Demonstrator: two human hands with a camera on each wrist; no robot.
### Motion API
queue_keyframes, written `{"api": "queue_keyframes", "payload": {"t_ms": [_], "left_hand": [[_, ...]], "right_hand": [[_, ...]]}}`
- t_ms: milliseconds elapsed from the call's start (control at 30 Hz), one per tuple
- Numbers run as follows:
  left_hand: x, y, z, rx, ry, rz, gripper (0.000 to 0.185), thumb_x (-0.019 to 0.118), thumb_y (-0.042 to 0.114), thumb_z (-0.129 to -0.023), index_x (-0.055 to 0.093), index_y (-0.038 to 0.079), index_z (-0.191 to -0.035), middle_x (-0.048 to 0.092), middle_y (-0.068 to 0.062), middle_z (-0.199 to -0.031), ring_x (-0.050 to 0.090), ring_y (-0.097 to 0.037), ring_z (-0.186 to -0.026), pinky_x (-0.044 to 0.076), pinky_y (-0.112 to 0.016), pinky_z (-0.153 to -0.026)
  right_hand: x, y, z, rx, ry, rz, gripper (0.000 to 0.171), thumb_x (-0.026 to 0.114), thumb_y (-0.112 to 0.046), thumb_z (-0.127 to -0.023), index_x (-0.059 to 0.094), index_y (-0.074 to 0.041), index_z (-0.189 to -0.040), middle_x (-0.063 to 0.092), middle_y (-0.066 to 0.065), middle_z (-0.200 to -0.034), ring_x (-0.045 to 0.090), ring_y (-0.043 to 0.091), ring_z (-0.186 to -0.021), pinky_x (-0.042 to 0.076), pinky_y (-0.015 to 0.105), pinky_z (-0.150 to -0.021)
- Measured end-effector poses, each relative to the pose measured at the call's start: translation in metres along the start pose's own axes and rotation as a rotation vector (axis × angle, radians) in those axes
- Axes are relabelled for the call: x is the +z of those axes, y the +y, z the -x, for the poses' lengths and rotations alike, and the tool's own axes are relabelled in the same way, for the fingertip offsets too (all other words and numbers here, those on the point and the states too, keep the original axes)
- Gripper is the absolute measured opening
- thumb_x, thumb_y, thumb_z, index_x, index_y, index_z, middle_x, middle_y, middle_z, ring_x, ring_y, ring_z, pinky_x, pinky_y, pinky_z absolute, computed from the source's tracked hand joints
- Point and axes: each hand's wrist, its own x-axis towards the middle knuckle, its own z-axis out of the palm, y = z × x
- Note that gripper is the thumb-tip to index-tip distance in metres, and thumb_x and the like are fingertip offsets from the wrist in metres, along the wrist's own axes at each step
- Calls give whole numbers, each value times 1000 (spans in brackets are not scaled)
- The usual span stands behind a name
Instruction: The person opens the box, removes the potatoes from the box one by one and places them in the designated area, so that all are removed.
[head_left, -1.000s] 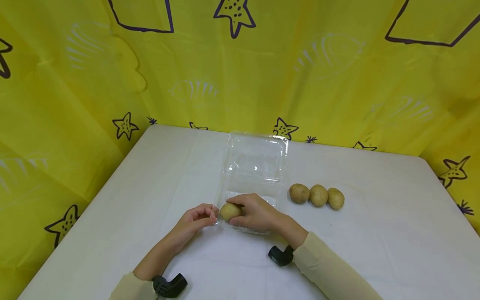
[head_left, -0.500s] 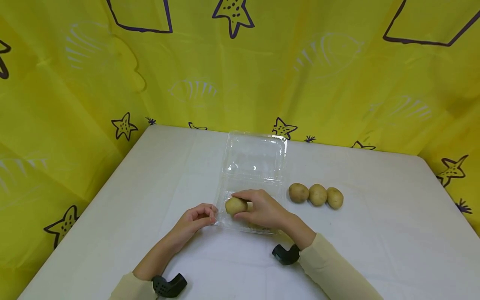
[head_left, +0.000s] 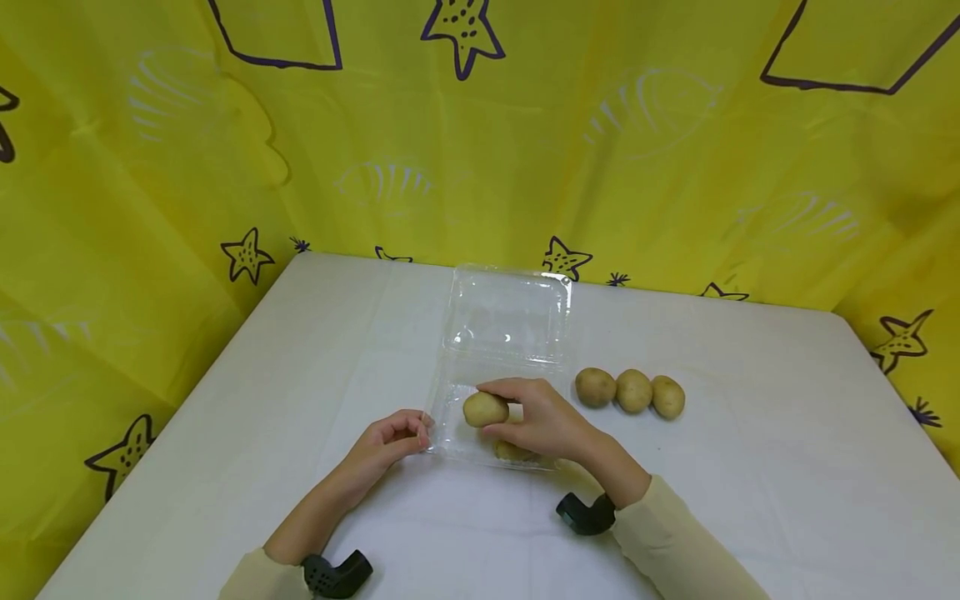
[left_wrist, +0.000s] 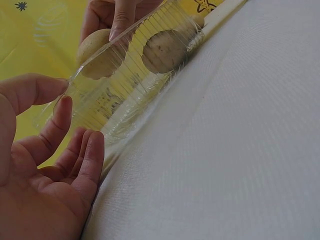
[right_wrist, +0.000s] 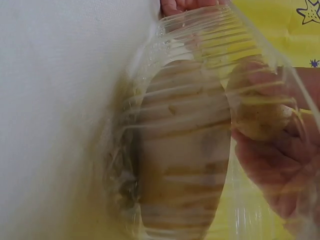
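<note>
A clear plastic clamshell container [head_left: 453,446] lies on the table with its lid [head_left: 510,312] folded back, away from me. My left hand [head_left: 393,437] pinches its near left rim between thumb and index finger [left_wrist: 60,107]. Over the base, my right hand [head_left: 543,421] grips a potato [head_left: 485,409] between thumb and fingers; in the left wrist view this potato [left_wrist: 102,55] is raised near the rim. Another potato [head_left: 513,451] lies in the base, partly hidden by the right hand. Through the ribbed wall that potato [right_wrist: 182,150] looms large in the right wrist view.
Three potatoes [head_left: 633,391] sit in a row on the white table [head_left: 750,467], right of the container. A yellow patterned curtain [head_left: 525,167] hangs behind the table and along its sides. Black wrist cameras [head_left: 337,573] are strapped to both forearms.
The right hand has moved right and slightly up with its potato, from the container's left side toward its middle. More of the potato in the base now shows. The left hand stays at the rim.
</note>
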Motion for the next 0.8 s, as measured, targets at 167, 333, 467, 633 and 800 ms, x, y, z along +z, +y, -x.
{"api": "queue_keyframes", "payload": {"t_ms": [167, 333, 467, 633, 800], "left_hand": [[0, 0, 0, 4, -7, 6, 9, 59, 11, -88, 56, 3, -87, 48, -14, -114, 43, -25, -110, 39, -23, -84], [1, 0, 1, -3, -9, 10, 11, 59, 13, -88, 56, 2, -88, 47, -14, -115, 42, -26, -111, 39, -23, -85], [1, 1, 1, -2, -11, 7, 13, 59, 13, -88, 56, 1, -89, 47, -14, -116, 42, -27, -112, 39, -23, -86], [1, 1, 1, 10, -13, 10, 12, 59, 13, -88, 56, 0, -89, 47, -15, -116, 42, -27, -112, 39, -23, -86], [1, 0, 1, 28, -18, 13, 14, 58, 11, -88, 55, -2, -90, 47, -14, -114, 42, -26, -110, 39, -22, -87]], "right_hand": [[-5, 1, 5, 9, 18, 18, 48, 75, -15, -77, 58, 2, -118, 61, 7, -113, 56, 19, -104, 44, 33, -88], [-13, 2, 10, 5, 53, 26, 47, 75, -15, -77, 58, 1, -118, 62, 5, -112, 56, 17, -105, 44, 33, -88], [-17, 0, 12, 32, 49, 24, 48, 75, -14, -76, 58, 0, -119, 62, 3, -112, 55, 16, -107, 43, 33, -90], [-24, -1, 17, 64, 70, 15, 49, 76, -15, -76, 58, -1, -119, 61, 4, -115, 54, 17, -108, 43, 35, -90], [-30, 0, 20, 72, 76, 22, 50, 75, -16, -77, 58, 0, -120, 60, 4, -117, 54, 17, -109, 42, 35, -91]]}}
